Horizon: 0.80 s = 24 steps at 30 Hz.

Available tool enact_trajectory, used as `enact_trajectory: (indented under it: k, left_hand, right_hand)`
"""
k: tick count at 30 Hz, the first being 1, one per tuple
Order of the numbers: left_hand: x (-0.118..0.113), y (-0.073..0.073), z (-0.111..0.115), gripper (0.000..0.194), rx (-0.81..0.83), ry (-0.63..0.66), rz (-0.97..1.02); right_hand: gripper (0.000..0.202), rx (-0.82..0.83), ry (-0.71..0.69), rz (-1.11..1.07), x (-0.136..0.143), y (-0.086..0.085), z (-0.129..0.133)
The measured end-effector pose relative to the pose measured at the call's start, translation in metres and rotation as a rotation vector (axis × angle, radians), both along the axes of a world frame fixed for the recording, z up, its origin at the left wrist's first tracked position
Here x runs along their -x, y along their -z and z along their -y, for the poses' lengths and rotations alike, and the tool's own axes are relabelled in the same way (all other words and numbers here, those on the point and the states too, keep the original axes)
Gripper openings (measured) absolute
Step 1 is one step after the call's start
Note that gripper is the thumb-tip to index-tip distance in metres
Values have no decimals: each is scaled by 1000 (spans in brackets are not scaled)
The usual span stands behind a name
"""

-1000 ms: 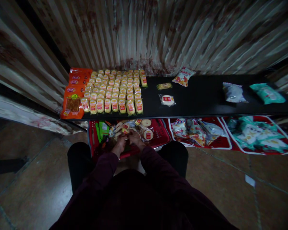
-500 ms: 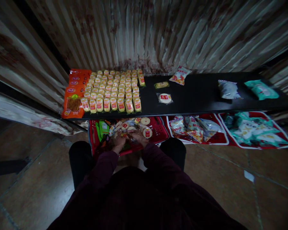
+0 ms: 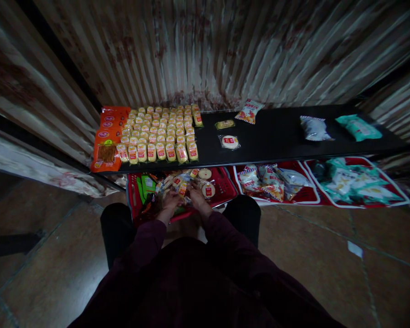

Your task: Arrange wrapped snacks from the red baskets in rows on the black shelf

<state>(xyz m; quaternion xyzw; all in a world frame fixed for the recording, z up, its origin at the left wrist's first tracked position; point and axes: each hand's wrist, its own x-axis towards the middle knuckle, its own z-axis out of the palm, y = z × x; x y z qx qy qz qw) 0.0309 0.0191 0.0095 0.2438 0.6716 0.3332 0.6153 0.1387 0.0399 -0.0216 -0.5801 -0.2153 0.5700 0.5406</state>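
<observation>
Both hands are down in a red basket of mixed packaged snacks, below the shelf's front edge. My left hand has its fingers closed at a small yellow-wrapped cake, whose red label shows. Just to the right, my right hand reaches among clear wrappers; dimness and blur hide what its fingertips do. Beside it lies a round white wrapped cake with a red label. A green packet sits at the basket's left side.
Rows of yellow wrapped cakes and orange packets cover the left of the black shelf. Farther right are a chip bag, a whitish bag and a teal packet. Two more filled baskets hang lower right.
The yellow-wrapped cake now shows more clearly between my hands. My right hand has shifted slightly left and its fingers have drawn up. The whole view has shifted a little.
</observation>
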Motion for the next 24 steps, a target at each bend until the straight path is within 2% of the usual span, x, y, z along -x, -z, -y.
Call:
enact_trajectory:
  k: [3, 8, 12, 16, 21, 24]
  left_hand:
    - [-5, -7, 4, 21, -30, -18, 12]
    - [-12, -19, 9, 20, -81, -52, 12]
    - [-17, -28, 11, 16, -118, -77, -7]
    - [-19, -33, 14, 16, -152, -85, -28]
    - [-19, -36, 17, 17, -324, -49, -71]
    - [-19, -43, 17, 23, -451, -16, -137]
  right_hand:
    - [35, 18, 77, -65, 1, -5, 6]
    - [36, -47, 88, -65, -1, -17, 10]
    - [37, -34, 114, -93, -1, -29, 13]
    - [36, -82, 131, -122, -1, -41, 19]
    - [34, -155, 97, -150, -3, -60, 28]
    - [33, -181, 101, -173, -5, -72, 31]
